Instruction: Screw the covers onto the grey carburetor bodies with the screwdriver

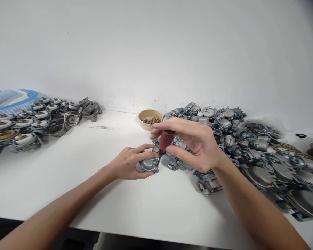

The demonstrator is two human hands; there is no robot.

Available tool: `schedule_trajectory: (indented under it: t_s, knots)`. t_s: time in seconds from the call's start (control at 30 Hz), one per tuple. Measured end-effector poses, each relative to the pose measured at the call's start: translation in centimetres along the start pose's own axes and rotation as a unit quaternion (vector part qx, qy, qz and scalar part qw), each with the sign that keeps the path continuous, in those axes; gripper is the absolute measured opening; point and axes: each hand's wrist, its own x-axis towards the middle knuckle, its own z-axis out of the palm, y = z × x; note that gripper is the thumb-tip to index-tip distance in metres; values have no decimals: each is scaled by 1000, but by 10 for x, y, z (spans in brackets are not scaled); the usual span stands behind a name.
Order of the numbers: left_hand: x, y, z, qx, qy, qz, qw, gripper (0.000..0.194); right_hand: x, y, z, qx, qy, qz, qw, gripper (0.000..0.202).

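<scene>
My left hand (131,162) is wrapped round a small grey metal carburetor (147,164) on the white table. In my right hand (193,142) is a screwdriver with a red and black handle (166,140); fingers lie over its top and the thumb is against its side. The screwdriver's shaft points down and its tip meets the right side of the carburetor, near my left fingertips. The exact contact at the tip is too small to tell.
Finished-looking metal carburetors (226,139) are heaped on the right. A tan bowl (143,122) of small brass screws stands behind my hands. More open metal parts with white rings (24,139) lie at the left, by a blue basket (31,93).
</scene>
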Motion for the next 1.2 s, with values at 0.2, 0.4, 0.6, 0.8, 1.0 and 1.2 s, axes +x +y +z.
schedule_trajectory:
  t_s: [0.2,0.4,0.6,0.8,1.0,1.2]
  knots:
    - [0,0,0,11,11,6,1000,46,0,1,-1,-59,40,-20,997,32]
    - [0,0,0,2,5,4,1000,43,-1,0,-3,39,-7,26,999,42]
    - [0,0,1,8,11,7,1000,44,-1,3,0,-56,27,-18,998,37]
    - [0,0,1,7,14,9,1000,42,-1,2,-1,-18,21,-7,1000,41]
    - [1,1,0,-2,8,6,1000,42,-1,0,0,-1,-3,5,1000,43]
    - [0,-1,0,8,19,14,1000,44,-1,4,-1,-44,38,-19,998,41]
